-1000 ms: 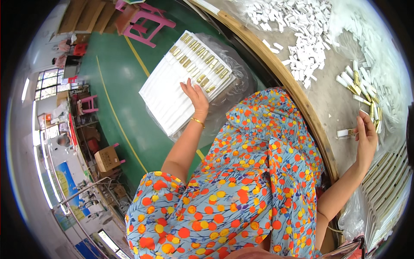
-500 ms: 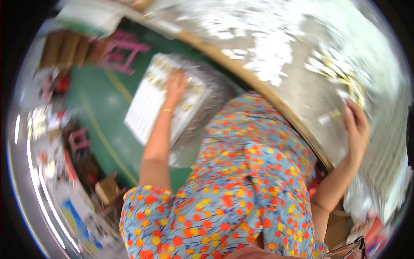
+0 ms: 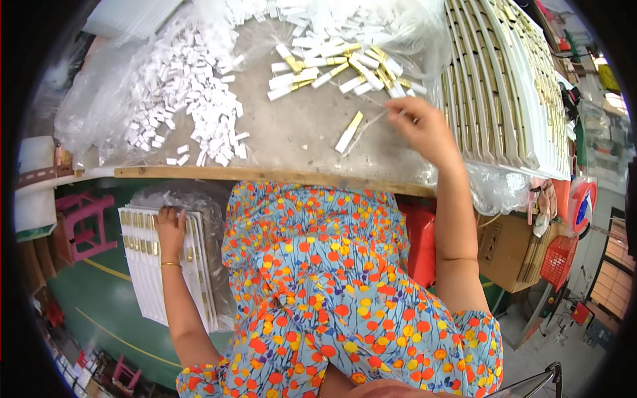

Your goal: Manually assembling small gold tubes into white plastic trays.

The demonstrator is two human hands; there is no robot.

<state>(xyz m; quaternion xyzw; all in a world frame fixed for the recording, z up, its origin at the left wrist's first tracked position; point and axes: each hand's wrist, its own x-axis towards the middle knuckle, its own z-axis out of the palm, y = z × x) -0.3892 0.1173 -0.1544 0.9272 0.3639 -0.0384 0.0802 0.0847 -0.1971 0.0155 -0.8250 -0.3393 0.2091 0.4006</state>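
Note:
My left hand (image 3: pixel 170 233) lies on a white slotted tray (image 3: pixel 142 288) at the lower left, fingers stretched over the rows of small gold pieces (image 3: pixel 138 243) set in it. Its fingertips touch the row of pieces; a gold bangle is on the wrist. Over the worktable, my right hand (image 3: pixel 421 126) has thumb and fingers drawn together. A thin clear strand (image 3: pixel 366 132) runs by its fingertips; whether they grip it, I cannot tell. One white-and-gold tube (image 3: pixel 349 132) lies alone left of this hand, and several more tubes (image 3: pixel 325 63) are heaped beyond it.
Small white pieces (image 3: pixel 192 86) are piled on the table's left, beside clear plastic film (image 3: pixel 93 106). White trays with gold rows (image 3: pixel 491 79) stand at the right. A wooden edge (image 3: pixel 279 176) borders the table. A pink stool (image 3: pixel 86 225) stands left; a cardboard box (image 3: pixel 507 255) stands right.
The view has swung round, so the table now lies across the top and the tray at lower left. My left hand remains on the tray; my right remains over the table, its fingers now closer together.

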